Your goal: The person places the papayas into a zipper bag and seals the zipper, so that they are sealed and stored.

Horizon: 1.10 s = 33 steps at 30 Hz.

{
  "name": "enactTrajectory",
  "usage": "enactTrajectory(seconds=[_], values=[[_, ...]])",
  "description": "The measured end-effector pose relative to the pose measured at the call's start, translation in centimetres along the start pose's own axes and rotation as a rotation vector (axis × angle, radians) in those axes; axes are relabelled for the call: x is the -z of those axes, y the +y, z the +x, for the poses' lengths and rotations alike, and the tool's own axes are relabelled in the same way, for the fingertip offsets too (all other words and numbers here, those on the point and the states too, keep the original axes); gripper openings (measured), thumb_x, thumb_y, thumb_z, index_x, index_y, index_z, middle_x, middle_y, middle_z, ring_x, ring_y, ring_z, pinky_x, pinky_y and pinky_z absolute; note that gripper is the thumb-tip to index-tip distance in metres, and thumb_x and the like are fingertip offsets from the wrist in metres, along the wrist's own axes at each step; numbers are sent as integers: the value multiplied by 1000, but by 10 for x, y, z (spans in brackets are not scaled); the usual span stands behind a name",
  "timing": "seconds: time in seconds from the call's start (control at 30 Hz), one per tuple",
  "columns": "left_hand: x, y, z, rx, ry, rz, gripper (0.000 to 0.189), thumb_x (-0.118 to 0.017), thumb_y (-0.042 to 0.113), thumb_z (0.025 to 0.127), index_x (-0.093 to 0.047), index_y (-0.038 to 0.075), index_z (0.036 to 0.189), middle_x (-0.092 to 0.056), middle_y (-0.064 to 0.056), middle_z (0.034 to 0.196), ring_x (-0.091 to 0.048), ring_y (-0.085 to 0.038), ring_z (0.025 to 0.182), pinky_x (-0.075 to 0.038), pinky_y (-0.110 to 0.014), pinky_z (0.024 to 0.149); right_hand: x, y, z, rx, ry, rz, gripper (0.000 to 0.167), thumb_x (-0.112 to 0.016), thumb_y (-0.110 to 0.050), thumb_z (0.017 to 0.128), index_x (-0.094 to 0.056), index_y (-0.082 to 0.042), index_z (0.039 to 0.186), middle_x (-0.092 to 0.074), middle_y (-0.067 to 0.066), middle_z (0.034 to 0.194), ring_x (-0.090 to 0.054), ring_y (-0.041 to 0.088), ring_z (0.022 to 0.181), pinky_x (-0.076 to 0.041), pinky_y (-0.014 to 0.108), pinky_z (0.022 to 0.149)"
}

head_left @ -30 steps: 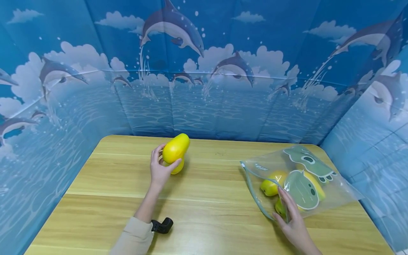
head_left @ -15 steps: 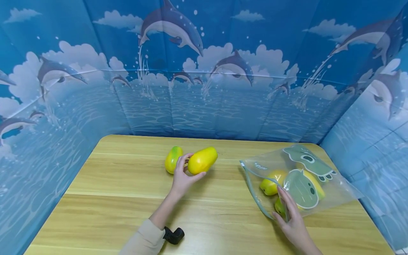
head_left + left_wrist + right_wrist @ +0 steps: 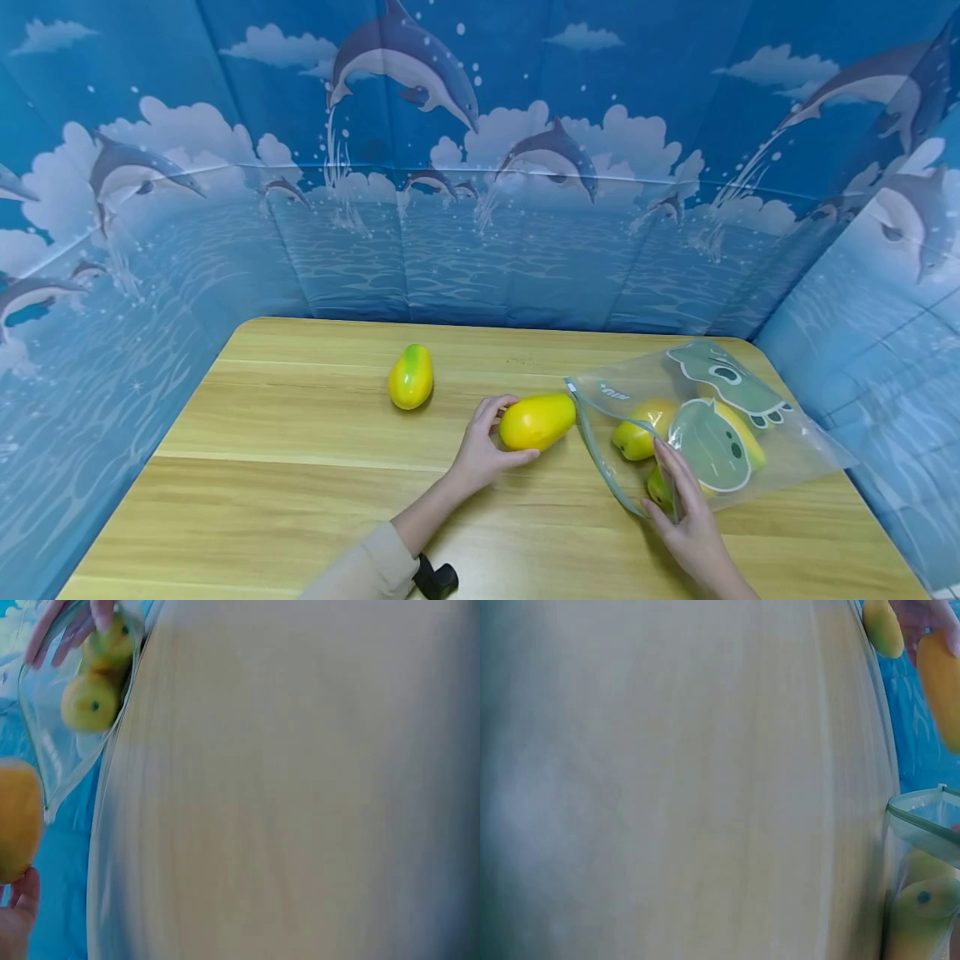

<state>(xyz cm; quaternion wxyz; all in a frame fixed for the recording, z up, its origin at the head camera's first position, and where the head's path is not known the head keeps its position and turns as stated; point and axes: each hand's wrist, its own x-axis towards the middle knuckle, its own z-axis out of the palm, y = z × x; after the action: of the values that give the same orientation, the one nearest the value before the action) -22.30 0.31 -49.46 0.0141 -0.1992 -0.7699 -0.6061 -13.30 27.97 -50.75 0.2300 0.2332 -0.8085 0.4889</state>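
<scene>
My left hand (image 3: 480, 454) grips a yellow mango (image 3: 536, 422), its thumb along the near side and fingers round the back. The mango's tip points right, at the mouth of a clear zip bag (image 3: 615, 479) with green cartoon print. My right hand (image 3: 693, 521) holds the near edge of that mouth, thumb and fingers either side of the film, and the mouth gapes toward the left. Inside the bag lie several yellow-green mangoes (image 3: 633, 440), partly covered by the print. In the right wrist view, the held mango (image 3: 941, 690) hangs above the bag's rim (image 3: 930, 825).
Another mango (image 3: 411, 377), yellow with a green stripe, lies toward the back left of the wooden table (image 3: 262, 500). A blue dolphin-print cloth (image 3: 465, 250) hangs behind the table and along its sides. A black camera mount (image 3: 437, 579) sits on the left wrist.
My left hand has carried the mango rightward and nearer, from beside the striped mango to the bag's mouth. The striped mango, partly hidden before, now shows whole. Right hand and bag stay in place.
</scene>
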Motion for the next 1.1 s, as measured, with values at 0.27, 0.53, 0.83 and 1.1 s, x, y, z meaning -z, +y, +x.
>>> enactTrajectory(seconds=[0.27, 0.53, 0.83, 1.1], values=[[-24, 5, -2, -2, -97, 12, 66, -80, 13, 68, -48, 13, 125, -47, -4, 119, -43, -18, 105, -44, -30, 88, 0, 1, -1, -7, 1, 21, 93, -55, 39, 53, -25, 14, 136, -23, 17, 145, -19, 6, 135, -22, 10, 102], [-44, -4, -1, -91, -145, 18, 63, -81, 23, 68, -49, 18, 123, -48, 0, 115, -46, -11, 100, -46, -24, 85, 0, 2, -1, -6, 4, 16, 93, -56, 40, 52, -25, 14, 136, -25, 17, 145, -19, 6, 135, -23, 10, 102], [-57, -1, -1, -92, -182, 8, 62, -81, 19, 67, -50, 17, 121, -48, 1, 114, -46, -7, 98, -45, -22, 88, 0, 0, 0, -51, 13, -2, 93, -58, 38, 53, -27, 11, 137, -26, 16, 144, -19, 4, 134, -23, 9, 101], [-65, -1, 1, -86, -185, 22, 63, -82, 20, 67, -50, 17, 121, -47, 2, 113, -45, -6, 97, -44, -22, 89, 0, -1, 1, -21, 3, 8, 94, -57, 39, 52, -25, 13, 136, -25, 15, 145, -20, 5, 134, -23, 10, 102]])
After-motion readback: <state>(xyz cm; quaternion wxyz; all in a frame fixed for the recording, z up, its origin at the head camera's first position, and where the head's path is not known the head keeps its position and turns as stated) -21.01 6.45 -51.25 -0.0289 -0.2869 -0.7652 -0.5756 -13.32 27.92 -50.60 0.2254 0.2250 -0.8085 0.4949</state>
